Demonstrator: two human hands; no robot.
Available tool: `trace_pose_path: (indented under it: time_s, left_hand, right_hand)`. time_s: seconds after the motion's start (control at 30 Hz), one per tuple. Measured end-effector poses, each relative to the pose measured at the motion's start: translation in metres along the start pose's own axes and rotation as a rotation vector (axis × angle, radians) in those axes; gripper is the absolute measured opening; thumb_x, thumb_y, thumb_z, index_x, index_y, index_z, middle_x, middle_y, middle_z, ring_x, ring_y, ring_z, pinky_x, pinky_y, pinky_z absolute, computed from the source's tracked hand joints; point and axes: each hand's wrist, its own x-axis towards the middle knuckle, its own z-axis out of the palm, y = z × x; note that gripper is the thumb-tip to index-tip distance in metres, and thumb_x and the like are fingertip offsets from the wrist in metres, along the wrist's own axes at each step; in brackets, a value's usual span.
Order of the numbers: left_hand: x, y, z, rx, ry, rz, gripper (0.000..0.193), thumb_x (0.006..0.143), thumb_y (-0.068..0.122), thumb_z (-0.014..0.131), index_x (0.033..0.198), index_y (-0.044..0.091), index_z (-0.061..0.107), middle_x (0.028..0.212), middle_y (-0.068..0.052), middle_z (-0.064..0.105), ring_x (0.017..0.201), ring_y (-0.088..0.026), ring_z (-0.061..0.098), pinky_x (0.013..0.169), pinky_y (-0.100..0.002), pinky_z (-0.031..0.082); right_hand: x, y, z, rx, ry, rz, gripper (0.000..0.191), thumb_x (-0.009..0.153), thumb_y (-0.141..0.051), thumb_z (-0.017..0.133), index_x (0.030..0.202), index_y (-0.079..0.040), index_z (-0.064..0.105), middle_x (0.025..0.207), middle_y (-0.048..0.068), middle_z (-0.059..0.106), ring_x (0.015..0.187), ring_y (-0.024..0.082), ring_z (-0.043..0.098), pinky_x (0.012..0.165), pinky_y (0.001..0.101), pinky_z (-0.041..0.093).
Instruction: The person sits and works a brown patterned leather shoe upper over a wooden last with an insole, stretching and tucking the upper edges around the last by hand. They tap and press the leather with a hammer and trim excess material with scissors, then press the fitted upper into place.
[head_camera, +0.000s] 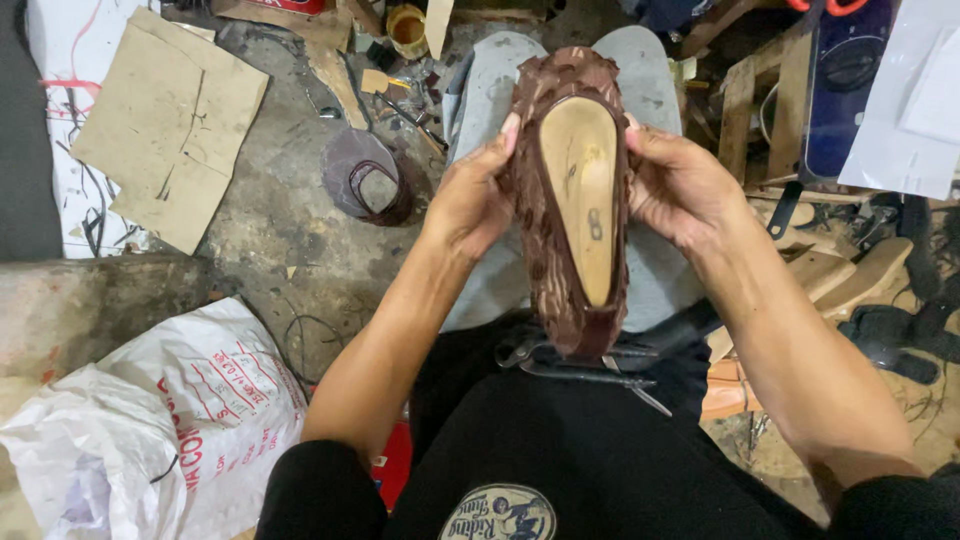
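I hold a brown textured shoe upper (545, 230) pulled over a last, sole side up, above my lap. A tan insole board (583, 195) shows on its bottom. My left hand (470, 195) grips the shoe's left edge, fingertips curled over the rim near the toe. On the opposite edge my right hand (680, 185) clasps the shoe, thumb pressing the upper. Metal pincers (585, 362) lie across my lap just under the shoe's heel end.
A white printed sack (170, 430) sits at lower left. Cardboard pieces (170, 120) and a brown shoe upper (365, 180) lie on the concrete floor. Wooden lasts (850, 275) and dark tools crowd the right. A tan tape roll (407, 28) stands at the top.
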Motion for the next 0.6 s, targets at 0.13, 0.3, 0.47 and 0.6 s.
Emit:
trace_pose_path:
  time_s: [0.13,0.3,0.47,0.6]
  left_hand:
    - [0.004,0.0,0.0,-0.049,-0.031,-0.029,0.043,0.104,0.02,0.059,0.143,0.001,0.056,0.14,-0.009,0.064,0.127,-0.021,0.061,0.112,-0.038,0.046]
    - [0.006,-0.004,0.0,-0.039,0.018,-0.036,0.045,0.103,0.02,0.059,0.145,0.004,0.056,0.143,-0.006,0.061,0.127,-0.019,0.06,0.112,-0.038,0.045]
    - [-0.005,-0.003,0.001,0.015,0.087,-0.034,0.025,0.102,0.018,0.062,0.123,0.005,0.067,0.123,-0.004,0.07,0.111,-0.018,0.065,0.102,-0.039,0.05]
    - [-0.034,-0.01,0.0,0.126,-0.04,0.084,0.011,0.105,0.012,0.067,0.095,0.009,0.064,0.097,-0.001,0.069,0.088,-0.013,0.063,0.082,-0.034,0.052]
  right_hand:
    - [0.014,-0.001,-0.006,0.066,0.088,0.017,0.024,0.102,-0.004,0.058,0.124,0.003,0.063,0.119,0.012,0.072,0.112,0.021,0.071,0.106,0.0361,0.058]
    - [0.021,0.0,-0.02,0.16,0.029,0.051,0.02,0.106,0.0,0.059,0.125,0.005,0.063,0.12,0.013,0.07,0.112,0.022,0.07,0.107,0.036,0.057]
    - [0.01,0.002,-0.014,0.114,0.045,0.065,0.022,0.104,-0.002,0.06,0.124,0.006,0.063,0.119,0.014,0.071,0.11,0.021,0.072,0.105,0.0349,0.057]
    - [-0.015,0.01,-0.006,-0.103,-0.01,0.015,0.023,0.099,-0.007,0.061,0.119,0.002,0.066,0.112,0.009,0.073,0.1,0.017,0.071,0.092,0.033,0.058]
